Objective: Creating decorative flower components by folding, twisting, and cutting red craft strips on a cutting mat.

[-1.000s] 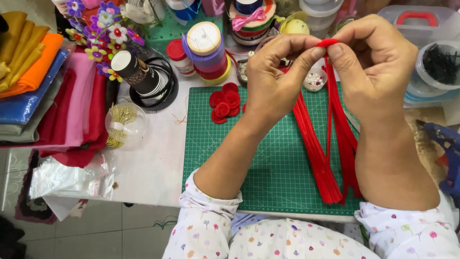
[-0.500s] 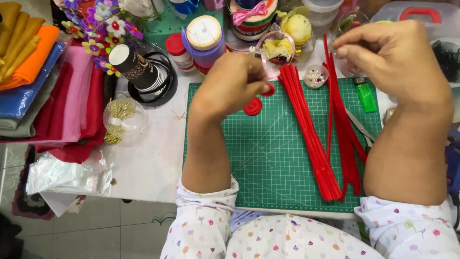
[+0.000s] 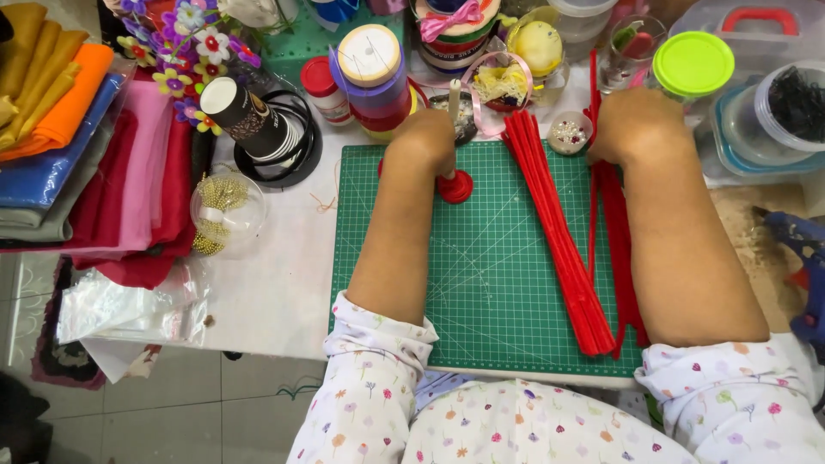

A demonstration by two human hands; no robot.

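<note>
The left hand (image 3: 423, 137) is at the far edge of the green mat (image 3: 481, 283), closed around a pale stick (image 3: 453, 99) that stands nearly upright, its long axis vertical and its free end pointing up and away from the person. The stick's foot goes into a small red disc (image 3: 457, 186) lying flat on the mat, just below the hand. The left fingers are clamped on the stick's lower part.

The right hand (image 3: 640, 125) rests knuckles-up at the mat's far right corner, on the upper ends of some red stems (image 3: 612, 215). Whether its fingers are closed on them or just pressing down I cannot tell; they are hidden under the hand.

A tight bundle (image 3: 559, 241) of the same red stems lies between the two forearms, its long axis running from the far edge, near a small bead dish (image 3: 568, 133), diagonally toward the near right corner.

Risks, as I judge them: the stick could tip or slide off the disc if the grip slackens, since the disc is small. The left elbow sits close to the bundle, and a sideways move could scatter it. The crowded jars (image 3: 371, 77) and cup (image 3: 243, 116) just beyond the hand could be knocked by a reach forward.
</note>
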